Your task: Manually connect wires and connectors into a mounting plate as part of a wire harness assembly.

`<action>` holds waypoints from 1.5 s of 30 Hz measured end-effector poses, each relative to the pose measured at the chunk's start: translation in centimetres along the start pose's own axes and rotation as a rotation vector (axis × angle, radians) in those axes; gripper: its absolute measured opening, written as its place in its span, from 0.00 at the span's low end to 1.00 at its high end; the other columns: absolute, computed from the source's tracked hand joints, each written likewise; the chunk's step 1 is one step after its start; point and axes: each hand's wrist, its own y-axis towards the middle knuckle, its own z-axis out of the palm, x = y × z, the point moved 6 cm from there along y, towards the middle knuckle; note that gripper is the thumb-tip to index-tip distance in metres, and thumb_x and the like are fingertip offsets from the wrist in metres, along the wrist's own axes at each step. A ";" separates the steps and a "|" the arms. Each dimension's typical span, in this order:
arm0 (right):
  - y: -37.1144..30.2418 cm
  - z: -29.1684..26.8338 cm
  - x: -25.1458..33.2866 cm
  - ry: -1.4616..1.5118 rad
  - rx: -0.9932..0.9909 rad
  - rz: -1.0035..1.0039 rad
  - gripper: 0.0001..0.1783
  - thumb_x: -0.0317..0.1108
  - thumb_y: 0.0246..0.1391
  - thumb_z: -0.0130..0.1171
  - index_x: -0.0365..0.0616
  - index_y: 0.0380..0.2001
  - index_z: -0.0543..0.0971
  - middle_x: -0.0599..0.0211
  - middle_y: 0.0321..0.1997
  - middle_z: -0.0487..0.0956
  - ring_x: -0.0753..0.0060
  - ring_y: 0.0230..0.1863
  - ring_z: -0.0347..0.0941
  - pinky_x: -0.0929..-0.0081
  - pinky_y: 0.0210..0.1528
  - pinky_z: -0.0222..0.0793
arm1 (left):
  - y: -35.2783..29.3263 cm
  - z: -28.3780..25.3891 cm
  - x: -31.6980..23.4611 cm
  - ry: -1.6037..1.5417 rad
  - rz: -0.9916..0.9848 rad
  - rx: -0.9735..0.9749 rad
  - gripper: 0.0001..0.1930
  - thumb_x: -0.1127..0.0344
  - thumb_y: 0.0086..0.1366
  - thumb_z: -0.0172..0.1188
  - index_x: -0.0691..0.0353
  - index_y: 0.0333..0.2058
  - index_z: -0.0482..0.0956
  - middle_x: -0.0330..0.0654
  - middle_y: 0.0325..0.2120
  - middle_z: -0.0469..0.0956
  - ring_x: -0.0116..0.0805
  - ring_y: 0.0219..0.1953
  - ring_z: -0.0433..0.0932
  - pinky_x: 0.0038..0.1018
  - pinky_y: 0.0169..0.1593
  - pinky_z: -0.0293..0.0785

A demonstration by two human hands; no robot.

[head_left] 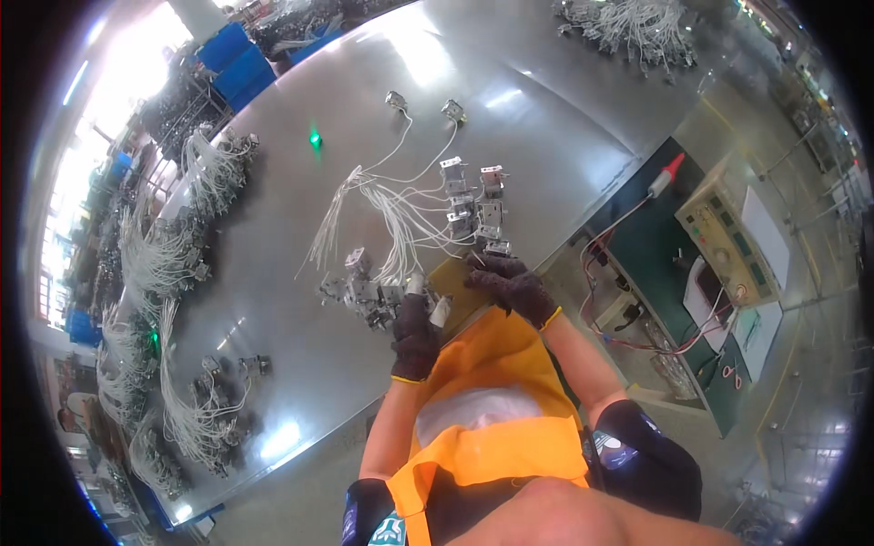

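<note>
Gripping a small white part (440, 310), left hand (415, 335) is curled shut by metal parts w/ white wires (364, 287); right hand (512, 284) fingers bent, touching metal block (497, 247) on steel table (273, 273), can't tell if grasping.

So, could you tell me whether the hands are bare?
No, the left hand and the right hand each wear a dark glove.

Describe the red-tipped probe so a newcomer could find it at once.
Start at the big shiny metal table, then look off its right edge to the dark green bench with the beige test instrument. The probe lies at the bench's far corner, left of the instrument, with a white lead running from it. Its bright red cone tip is the only red point there.
</note>
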 end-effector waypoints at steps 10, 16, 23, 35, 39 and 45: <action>-1.9 3.2 4.2 -0.967 0.070 -0.578 0.20 0.39 0.62 0.55 0.42 0.55 0.76 0.54 0.42 0.83 0.57 0.34 0.78 0.62 0.39 0.73 | 3.6 1.0 -1.8 -0.039 0.130 -0.052 0.30 0.61 0.53 0.73 0.67 0.52 0.72 0.54 0.41 0.77 0.51 0.44 0.78 0.37 0.49 0.74; -0.5 5.0 3.1 -1.303 0.099 -0.481 0.14 0.39 0.61 0.53 0.46 0.44 0.80 0.53 0.30 0.78 0.50 0.34 0.76 0.60 0.39 0.70 | 3.7 2.0 -1.6 -0.104 0.173 -0.031 0.25 0.65 0.55 0.68 0.64 0.50 0.71 0.51 0.34 0.77 0.49 0.36 0.78 0.38 0.40 0.74; -0.8 5.7 3.7 -1.483 0.078 -0.352 0.10 0.34 0.55 0.51 0.44 0.33 0.80 0.51 0.30 0.82 0.48 0.36 0.81 0.55 0.39 0.76 | 3.2 5.8 0.1 -0.060 0.083 0.189 0.10 0.68 0.58 0.57 0.62 0.39 0.72 0.50 0.28 0.74 0.52 0.30 0.77 0.43 0.33 0.72; -3.1 6.4 3.2 -0.508 0.182 -0.365 0.25 0.35 0.58 0.57 0.45 0.59 0.72 0.59 0.37 0.83 0.58 0.35 0.79 0.66 0.41 0.74 | 3.4 -7.2 -7.1 0.577 0.581 0.108 0.31 0.61 0.61 0.49 0.68 0.62 0.59 0.61 0.59 0.63 0.60 0.66 0.56 0.51 0.67 0.51; -0.2 8.5 -1.4 -0.451 0.117 -0.207 0.29 0.37 0.55 0.59 0.41 0.61 0.70 0.53 0.49 0.80 0.64 0.52 0.77 0.70 0.54 0.71 | 6.5 -7.1 -1.4 0.929 0.409 0.333 0.23 0.60 0.62 0.49 0.61 0.54 0.67 0.52 0.46 0.69 0.49 0.57 0.65 0.48 0.62 0.57; 3.8 6.9 -3.9 -0.021 -0.082 -0.291 0.28 0.33 0.59 0.57 0.36 0.61 0.68 0.54 0.57 0.75 0.71 0.56 0.72 0.74 0.56 0.69 | 6.6 -3.2 -4.0 -0.041 0.071 0.186 0.34 0.80 0.56 0.57 0.64 0.63 0.62 0.51 0.46 0.73 0.47 0.48 0.73 0.38 0.53 0.71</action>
